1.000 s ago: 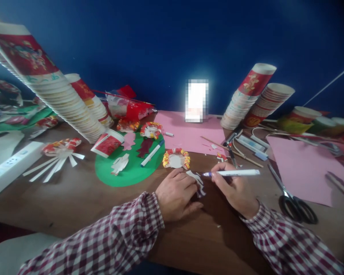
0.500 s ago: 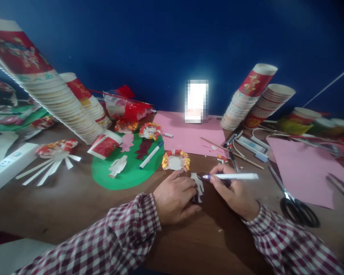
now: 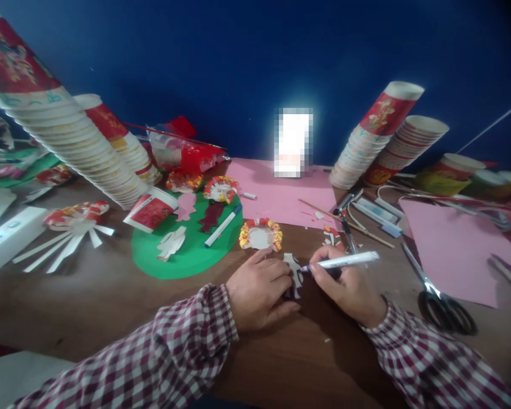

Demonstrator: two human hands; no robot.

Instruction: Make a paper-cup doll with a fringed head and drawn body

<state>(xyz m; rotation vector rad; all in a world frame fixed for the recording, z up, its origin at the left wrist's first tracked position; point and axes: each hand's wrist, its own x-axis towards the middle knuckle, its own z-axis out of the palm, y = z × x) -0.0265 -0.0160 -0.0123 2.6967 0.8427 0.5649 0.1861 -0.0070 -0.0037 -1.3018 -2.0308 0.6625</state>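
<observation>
My left hand lies on the brown table, its fingers and thumb holding down a small whitish paper cutout with dark purple along its edges. Part of that cutout is hidden under the fingers. A white marker with a purple tip is pinched in my right hand. The marker's tip touches or nearly touches the cutout's right edge. Just beyond the fingers sits a ring of folded red and yellow paper with a pale middle. A white marker cap lies farther back.
Left of centre, a green paper circle carries fish-shaped cutouts and a capped blue marker. Stacks of paper cups lean at left and right. Black-handled scissors lie right of my hand, beside pink paper.
The marker's tip has moved slightly down along the cutout's right edge. More purple shows on that edge. My left hand has stayed in place, and the view has shifted a little.
</observation>
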